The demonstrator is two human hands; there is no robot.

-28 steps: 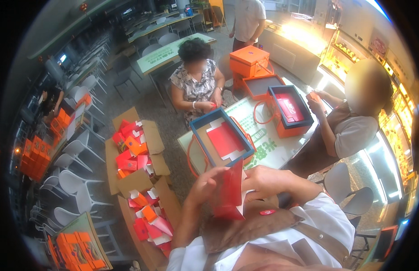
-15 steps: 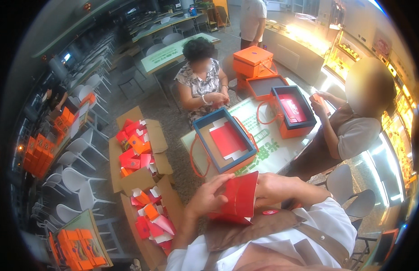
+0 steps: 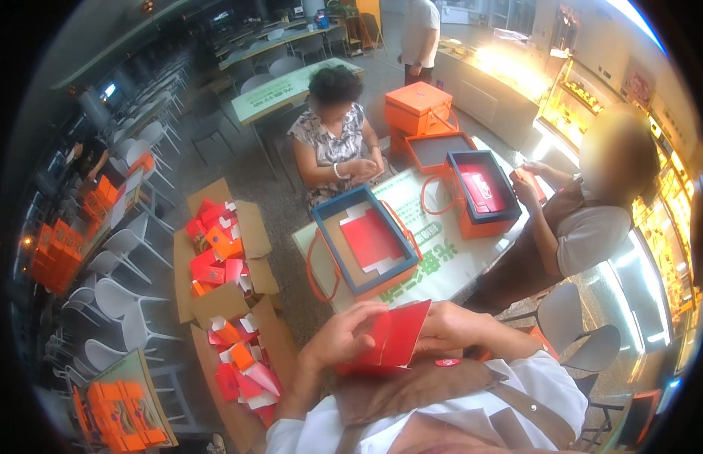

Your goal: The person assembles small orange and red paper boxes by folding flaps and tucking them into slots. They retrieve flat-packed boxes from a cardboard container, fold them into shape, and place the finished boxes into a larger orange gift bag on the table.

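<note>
A red cardboard carton is held in front of my chest, tilted, between my two hands. My left hand grips its left side, with the thumb bent over the near edge. At its right side, my right hand has curled fingers partly hidden behind the carton's raised panel. Just beyond my hands, on the table, stands an open orange box with a blue rim; a flat red carton with white flaps lies inside it.
The white table also holds a second open box with red contents. Brown cardboard cartons full of red and orange boxes stand at left. One person sits across; another stands at right holding a small orange box.
The whole scene has shifted slightly left in view. The red carton has tipped a little in my hands, and my left fingers have drawn in along its edge.
</note>
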